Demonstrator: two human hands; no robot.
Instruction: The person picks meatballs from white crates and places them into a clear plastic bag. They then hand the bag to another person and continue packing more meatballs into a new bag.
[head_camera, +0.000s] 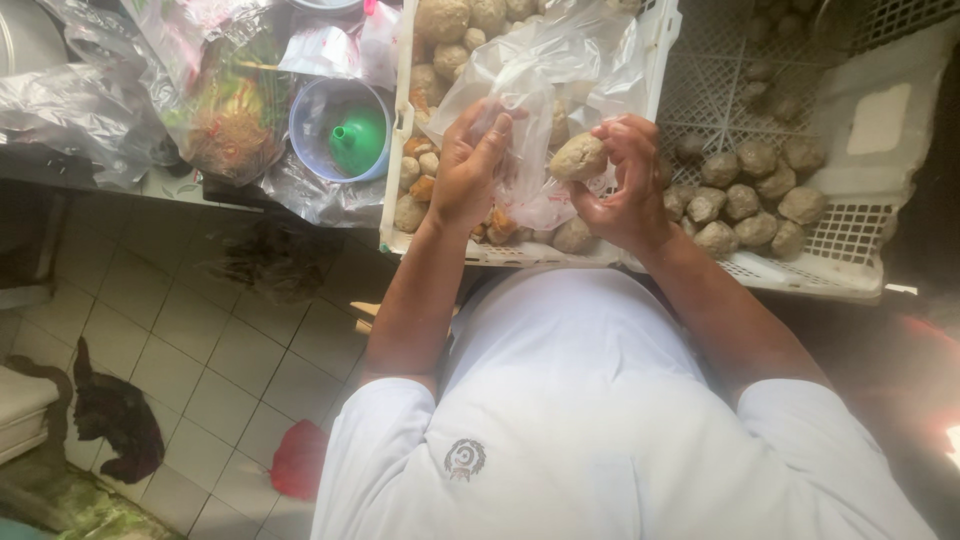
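The left hand (468, 170) pinches the mouth of a thin clear plastic bag (545, 90), its fingers (492, 140) curled together around a fold of the film, while the right hand (625, 185) holds a round grey-brown meatball (578, 158) pinched between thumb and fingertips, just beside the bag's opening and between the two sets of fingers. Both hands hang over a white slotted plastic crate (400, 150) filled with more grey-brown balls and small orange fried pieces (420, 165) below the left fingers; a second heap of grey balls (745, 195) lies in a neighbouring white lattice tray (850, 270), to the outer side of the right fingers. The likeliest slip, as I judge it, is the ball missing the bag: the mouth looks slack and partly folded shut, so the ball could catch on the film and drop back into the crate. The soft ball may also dent or break if the fingertips squeeze too hard, and the thin film could tear if tugged. A blue plastic tub with a green funnel (342, 128) stands on the tabletop well beyond the left fingers
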